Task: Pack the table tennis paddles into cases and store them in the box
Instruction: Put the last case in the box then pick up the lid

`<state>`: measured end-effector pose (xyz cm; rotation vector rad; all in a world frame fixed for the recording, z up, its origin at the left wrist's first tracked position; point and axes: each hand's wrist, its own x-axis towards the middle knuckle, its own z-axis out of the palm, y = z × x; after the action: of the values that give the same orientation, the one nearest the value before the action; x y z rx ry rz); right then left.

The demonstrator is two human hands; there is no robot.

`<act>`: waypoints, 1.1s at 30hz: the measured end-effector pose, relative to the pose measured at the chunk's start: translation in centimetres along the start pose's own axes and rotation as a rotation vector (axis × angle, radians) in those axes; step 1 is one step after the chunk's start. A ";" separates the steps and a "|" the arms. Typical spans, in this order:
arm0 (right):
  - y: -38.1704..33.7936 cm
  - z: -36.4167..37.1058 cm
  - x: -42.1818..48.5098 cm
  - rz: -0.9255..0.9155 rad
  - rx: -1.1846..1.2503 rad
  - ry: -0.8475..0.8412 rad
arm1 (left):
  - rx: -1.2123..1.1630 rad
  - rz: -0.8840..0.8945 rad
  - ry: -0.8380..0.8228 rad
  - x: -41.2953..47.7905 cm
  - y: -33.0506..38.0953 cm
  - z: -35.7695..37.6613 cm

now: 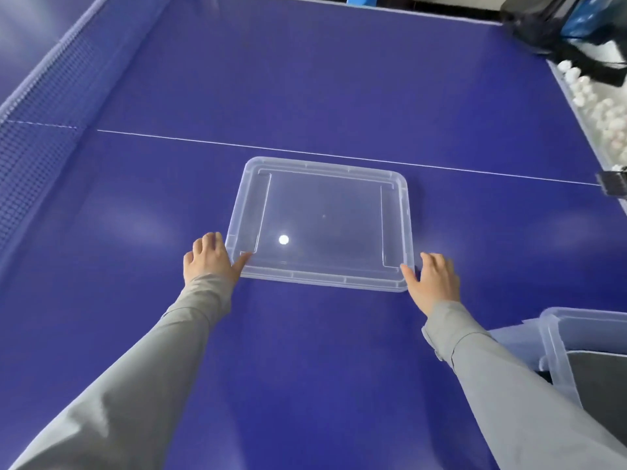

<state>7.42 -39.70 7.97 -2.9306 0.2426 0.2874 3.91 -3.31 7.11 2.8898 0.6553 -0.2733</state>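
Observation:
A clear plastic lid (322, 222) lies flat on the blue table tennis table (305, 79), just short of the white centre line. My left hand (210, 259) sits at the lid's near left corner, thumb touching its rim, fingers spread. At the near right corner my right hand (434, 279) does the same, its thumb against the rim. The clear storage box (556, 344) stands at the lower right, partly out of frame, with something dark grey inside. No paddles or cases show plainly.
The net (44, 106) runs along the left side. A trough of several white balls (597, 106) lines the table's right edge, with dark bags (556, 32) behind it.

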 end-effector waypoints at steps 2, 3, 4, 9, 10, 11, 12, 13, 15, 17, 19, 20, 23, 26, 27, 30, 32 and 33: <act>-0.2 1.0 1.5 0.009 -0.007 0.011 | -0.003 -0.031 -0.002 1.9 0.2 0.7; -0.3 1.5 2.1 0.017 -0.010 0.021 | -0.003 -0.043 -0.007 2.7 0.3 1.0; -0.2 1.9 2.6 0.026 -0.011 0.033 | -0.005 -0.055 -0.013 3.4 0.4 1.4; -0.5 3.7 3.7 0.044 0.035 0.067 | -0.066 -0.098 0.022 4.5 1.3 3.1; -0.8 4.1 3.7 0.040 0.065 0.074 | -0.091 -0.105 0.034 4.4 1.6 3.4; -1.1 4.3 3.6 0.039 0.097 0.078 | -0.118 -0.114 0.039 4.3 1.9 3.6; -1.4 4.5 3.5 0.045 0.131 0.081 | -0.145 -0.127 0.040 4.2 2.2 3.7; -1.7 4.6 3.5 0.057 0.164 0.087 | -0.178 -0.142 0.039 4.0 2.4 3.8; -1.9 4.6 3.3 0.075 0.215 0.106 | -0.261 -0.179 0.037 3.9 2.8 3.6; -2.0 4.1 3.2 0.091 0.276 0.146 | -0.345 -0.207 0.036 3.7 2.9 3.1; -2.0 3.3 3.1 0.094 0.330 0.180 | -0.430 -0.225 0.018 3.3 2.8 2.4; -2.0 2.9 2.9 0.089 0.357 0.179 | -0.473 -0.245 -0.004 3.1 2.8 1.9; -2.2 1.2 2.2 0.104 0.499 0.140 | -0.584 -0.301 -0.048 2.1 2.6 0.2; -2.3 -1.2 1.1 0.109 0.563 0.199 | -0.649 -0.330 -0.053 0.9 2.1 -1.9; -2.2 -2.2 0.7 0.113 0.567 0.235 | -0.669 -0.345 -0.064 0.5 1.9 -2.7; -1.4 -5.2 -0.6 0.084 0.579 0.306 | -0.697 -0.324 -0.098 -1.1 1.2 -5.0; -0.8 -7.2 -1.6 0.067 0.584 0.338 | -0.734 -0.303 -0.094 -2.4 1.4 -6.4; -0.5 -8.2 -2.3 0.067 0.588 0.355 | -0.761 -0.293 -0.086 -3.2 1.7 -7.0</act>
<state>6.75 -40.58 16.41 -2.3686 0.3963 -0.2615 2.82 -4.70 14.73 2.0506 0.9215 -0.1374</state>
